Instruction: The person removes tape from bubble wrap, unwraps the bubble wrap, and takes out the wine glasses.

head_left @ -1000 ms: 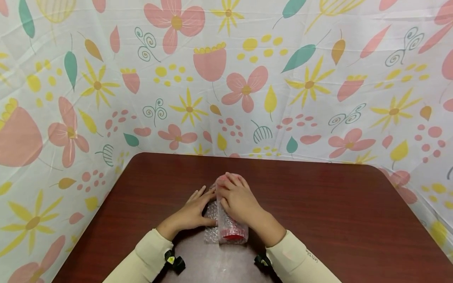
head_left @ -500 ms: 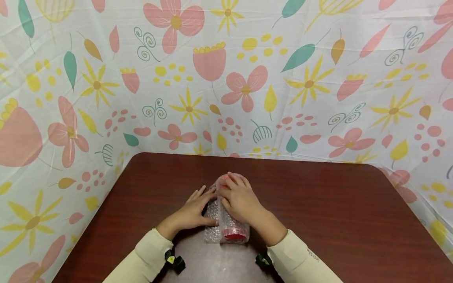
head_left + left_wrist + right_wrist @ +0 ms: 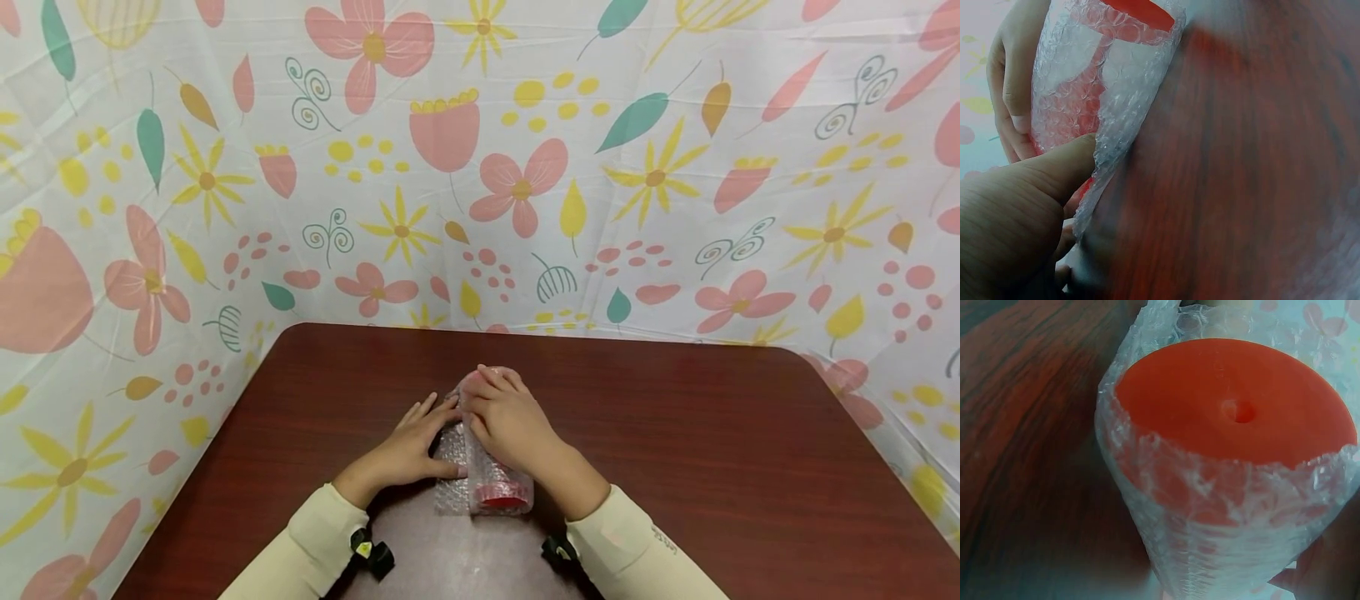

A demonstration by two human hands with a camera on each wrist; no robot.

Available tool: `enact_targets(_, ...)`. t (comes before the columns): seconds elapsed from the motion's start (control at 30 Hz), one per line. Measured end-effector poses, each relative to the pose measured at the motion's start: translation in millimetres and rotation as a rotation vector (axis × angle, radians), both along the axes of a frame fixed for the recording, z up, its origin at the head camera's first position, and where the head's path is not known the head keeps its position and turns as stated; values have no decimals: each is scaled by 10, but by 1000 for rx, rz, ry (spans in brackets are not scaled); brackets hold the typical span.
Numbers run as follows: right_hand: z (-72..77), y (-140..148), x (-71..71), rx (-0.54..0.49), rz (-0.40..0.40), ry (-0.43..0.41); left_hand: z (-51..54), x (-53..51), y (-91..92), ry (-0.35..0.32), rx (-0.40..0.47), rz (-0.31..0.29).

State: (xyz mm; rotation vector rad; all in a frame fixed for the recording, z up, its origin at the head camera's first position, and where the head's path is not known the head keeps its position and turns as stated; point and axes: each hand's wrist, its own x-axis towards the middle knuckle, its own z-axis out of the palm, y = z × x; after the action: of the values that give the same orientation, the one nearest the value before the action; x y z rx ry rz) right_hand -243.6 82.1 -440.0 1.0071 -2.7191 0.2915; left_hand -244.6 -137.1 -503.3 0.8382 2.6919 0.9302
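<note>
A red cylinder (image 3: pixel 1210 394) lies on its side, rolled in clear bubble wrap (image 3: pixel 452 492). Its flat end, with a small hole in the middle, shows in the right wrist view. My right hand (image 3: pixel 513 425) holds the roll from above, fingers curled over its far part. To the left, my left hand (image 3: pixel 405 454) has its fingers spread, with the thumb (image 3: pixel 1072 159) lying on the loose flap of wrap. The fingertips reach the wrap near the roll's far end. Part of the cylinder is hidden under the right hand.
The dark red-brown wooden table (image 3: pixel 675 442) extends around the roll on all sides. A flower-printed cloth (image 3: pixel 517 183) hangs behind it and along both sides. Black straps with small devices (image 3: pixel 371 554) are worn at both wrists.
The wrapped cylinder has shifted slightly to the right, and the right hand has moved a little with it. The left hand stays almost in place.
</note>
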Motion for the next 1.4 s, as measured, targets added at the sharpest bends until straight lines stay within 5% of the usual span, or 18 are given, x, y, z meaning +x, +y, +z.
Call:
enact_targets(0.27,-38,43,-21,17,-1,68,2,2,5,-11,2,-1)
enact_targets(1.4,-11,137,-22,9,-37,-2,6,3,9,7,-6,7)
